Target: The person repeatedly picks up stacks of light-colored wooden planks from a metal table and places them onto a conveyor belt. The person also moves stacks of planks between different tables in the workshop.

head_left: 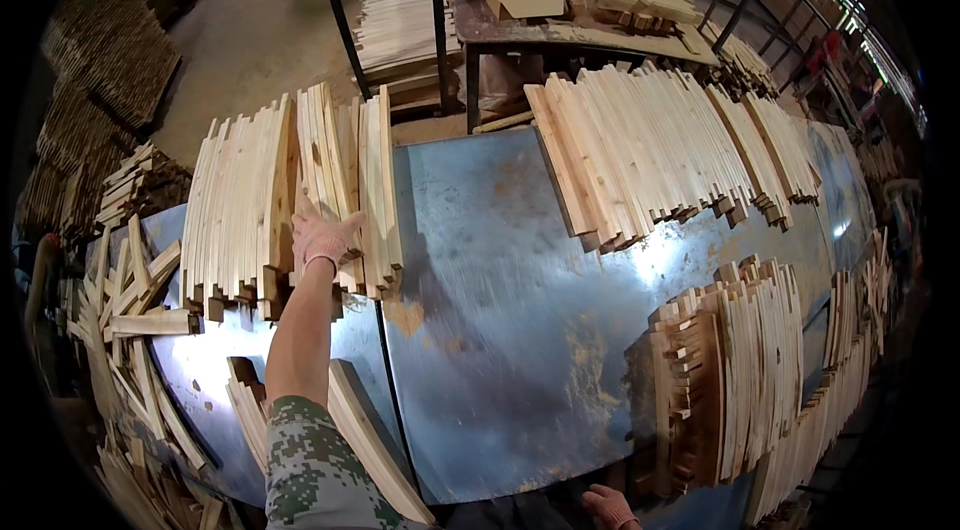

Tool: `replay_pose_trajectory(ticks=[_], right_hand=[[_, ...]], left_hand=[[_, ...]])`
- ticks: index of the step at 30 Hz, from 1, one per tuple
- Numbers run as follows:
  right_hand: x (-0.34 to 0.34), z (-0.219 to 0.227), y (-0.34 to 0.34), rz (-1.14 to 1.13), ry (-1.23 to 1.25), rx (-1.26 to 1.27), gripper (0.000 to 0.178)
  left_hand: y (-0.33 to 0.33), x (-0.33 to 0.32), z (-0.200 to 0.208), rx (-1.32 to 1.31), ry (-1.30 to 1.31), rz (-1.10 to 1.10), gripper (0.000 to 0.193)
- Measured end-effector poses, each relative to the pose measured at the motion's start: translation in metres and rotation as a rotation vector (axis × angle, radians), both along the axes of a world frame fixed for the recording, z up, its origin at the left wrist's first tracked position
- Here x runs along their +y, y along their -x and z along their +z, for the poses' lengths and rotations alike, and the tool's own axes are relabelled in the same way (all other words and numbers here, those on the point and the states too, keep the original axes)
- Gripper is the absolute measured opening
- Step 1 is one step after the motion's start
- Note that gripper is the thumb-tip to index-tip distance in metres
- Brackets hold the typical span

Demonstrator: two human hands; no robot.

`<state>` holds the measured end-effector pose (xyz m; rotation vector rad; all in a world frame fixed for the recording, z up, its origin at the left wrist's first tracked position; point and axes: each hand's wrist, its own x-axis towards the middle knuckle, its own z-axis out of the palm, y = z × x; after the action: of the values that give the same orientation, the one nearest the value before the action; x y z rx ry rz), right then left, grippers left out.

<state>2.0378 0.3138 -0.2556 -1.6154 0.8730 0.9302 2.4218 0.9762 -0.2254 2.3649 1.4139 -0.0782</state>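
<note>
Bluish sheet metal is covering the worktable point(490, 250), and wooden strips are lying across it in uneven rows. Beneath the left hand point(325, 238), the narrow strips point(320, 155) are sitting just right of a broader row point(235, 200), their far ends apparently overhanging the table's far edge. Its fingers are fanning over them, thumb stretching rightward — whether they're pinching any wood, I cannot tell. A push away could be tipping those ends over the edge; a sideways drag could be skewing neighbours, since ends are lying staggered. The forearm is passing between loose strips point(372, 440), so the sleeve might be snagging one. Open metal is stretching rightward to the large row point(640, 155) — ample room for sliding — while the right hand point(608, 507) is hovering near the lower edge, its grip unclear.
</note>
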Motion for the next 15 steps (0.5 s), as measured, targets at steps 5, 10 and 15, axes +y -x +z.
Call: replay_pose_trajectory(ticks=[5, 10, 15], right_hand=[[0.025, 0.013, -0.034, 0.292, 0.123, 0.084, 0.039], [0.018, -0.042, -0.018, 0.427, 0.105, -0.029, 0.061], [0.027, -0.026, -0.05, 0.412, 0.02, -0.078, 0.058]], left_hand=[[-0.04, 0.007, -0.012, -0.062, -0.012, -0.008, 0.102], [-0.032, 0.034, -0.049, -0.133, -0.051, -0.049, 0.1], [0.007, 0.055, -0.071, -0.664, 0.398, -0.122, 0.097]])
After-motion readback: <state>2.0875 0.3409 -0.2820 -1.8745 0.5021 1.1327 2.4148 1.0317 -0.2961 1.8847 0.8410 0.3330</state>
